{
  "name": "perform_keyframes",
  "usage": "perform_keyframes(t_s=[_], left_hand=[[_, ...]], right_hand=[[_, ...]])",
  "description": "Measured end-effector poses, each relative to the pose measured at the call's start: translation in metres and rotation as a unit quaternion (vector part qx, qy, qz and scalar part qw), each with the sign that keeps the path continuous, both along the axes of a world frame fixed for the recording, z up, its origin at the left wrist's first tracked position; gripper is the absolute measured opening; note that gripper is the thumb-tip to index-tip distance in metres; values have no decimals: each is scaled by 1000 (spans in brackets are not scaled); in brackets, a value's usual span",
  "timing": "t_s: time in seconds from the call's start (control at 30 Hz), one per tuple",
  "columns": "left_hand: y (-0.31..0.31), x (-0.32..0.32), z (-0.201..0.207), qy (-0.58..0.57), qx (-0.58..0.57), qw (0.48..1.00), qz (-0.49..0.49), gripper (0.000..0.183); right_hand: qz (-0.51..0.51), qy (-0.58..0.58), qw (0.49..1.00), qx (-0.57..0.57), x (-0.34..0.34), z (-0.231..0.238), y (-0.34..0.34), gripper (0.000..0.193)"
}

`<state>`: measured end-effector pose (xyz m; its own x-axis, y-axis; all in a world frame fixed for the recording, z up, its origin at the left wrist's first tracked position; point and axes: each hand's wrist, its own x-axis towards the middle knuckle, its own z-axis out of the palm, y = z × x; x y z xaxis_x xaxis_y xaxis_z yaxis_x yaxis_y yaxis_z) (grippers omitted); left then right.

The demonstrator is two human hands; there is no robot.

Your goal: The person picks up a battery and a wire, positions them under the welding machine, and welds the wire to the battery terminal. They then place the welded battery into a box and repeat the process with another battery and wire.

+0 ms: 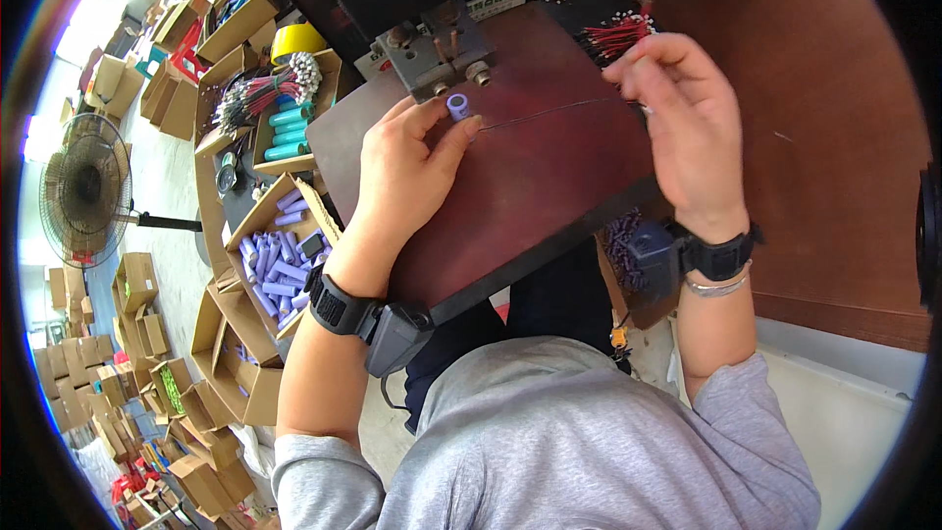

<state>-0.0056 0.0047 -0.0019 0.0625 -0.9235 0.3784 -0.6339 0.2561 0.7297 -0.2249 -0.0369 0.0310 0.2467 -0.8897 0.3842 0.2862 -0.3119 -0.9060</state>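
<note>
My left hand (404, 165) pinches a small purple cylindrical battery cell (457, 108) between thumb and fingers, its end turned up. The cell is just below the metal electrode head (438, 49) of a black machine; I cannot tell whether they touch. A thin dark wire (549, 112) runs from near the cell across the dark red board (530, 196) to my right hand (685, 128). That hand is raised over the board's right side, thumb and forefinger closed on the wire's far end. A small light tip shows there.
Left of the board, a cardboard box (329, 216) holds many purple cells. Behind it are teal cells (288, 130) and red-and-white wire bundles (260, 98). More red wires (616, 36) lie at the board's back right. A standing fan (86, 191) is far left.
</note>
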Motion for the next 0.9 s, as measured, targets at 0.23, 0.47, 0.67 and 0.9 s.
perform_keyframes(t_s=[0.23,0.47,0.67,0.9], left_hand=[[-1,2,0,-40,12,999,5,20],[1,-3,5,-48,-9,999,13,19],[0,-1,2,-68,-32,997,6,18],[-1,-3,3,-43,-27,999,11,18]], right_hand=[[180,2,982,51,-9,18,-1,12],[66,308,949,0,40,-3,-10,10],[92,77,988,95,60,-31,-19,15],[134,13,963,235,53,-23,-23,11]])
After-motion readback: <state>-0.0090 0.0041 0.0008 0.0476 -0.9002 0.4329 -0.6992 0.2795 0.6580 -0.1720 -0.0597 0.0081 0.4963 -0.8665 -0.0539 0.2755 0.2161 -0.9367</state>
